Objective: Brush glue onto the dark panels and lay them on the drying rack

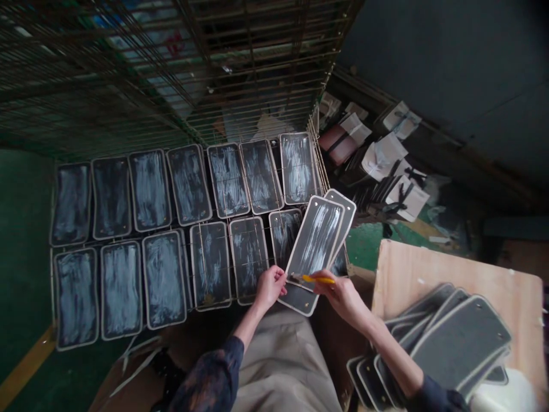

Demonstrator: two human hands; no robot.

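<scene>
My left hand [270, 287] pinches the lower left edge of a dark rounded rectangular panel [316, 237] with a pale border and white streaks down its face. Another similar panel [300, 300] lies crosswise under it and shows at both ends. In my right hand [345, 300] is a small brush with a yellow handle [318, 279], its tip at the panel's lower end near my left fingers. Just beyond, a streaked panel [285, 229] on the wire rack is partly covered by the held ones.
Two rows of white-streaked panels [165, 277] rest on the wire rack, with a wire grid [266, 63] rising behind. To the right, a wooden table [412, 263] carries a pile of unstreaked dark panels [461, 337]. Strapped bundles [384, 154] stand farther back.
</scene>
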